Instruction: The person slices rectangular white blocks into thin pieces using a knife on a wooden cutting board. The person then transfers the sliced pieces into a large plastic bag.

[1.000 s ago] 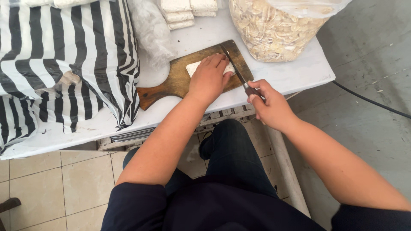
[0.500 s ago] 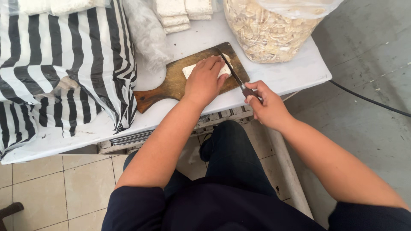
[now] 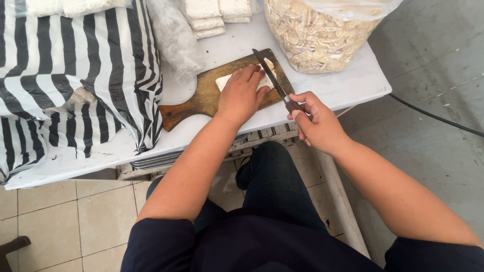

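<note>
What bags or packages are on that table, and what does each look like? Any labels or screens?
Clear plastic bag: far right of table, bulging with pale beige pieces.
Striped bag: left side, big, black and white.
Crumpled clear bag: behind the cutting board.
No labels, signs or screens in view.

Prob. a small food-prep workshop, not a home kitchen: white table on bare concrete w/ floor tiles alongside, big clear bag of pale cut pieces at its far right corner, stacked white blocks at far edge, wooden cutting board.
</note>
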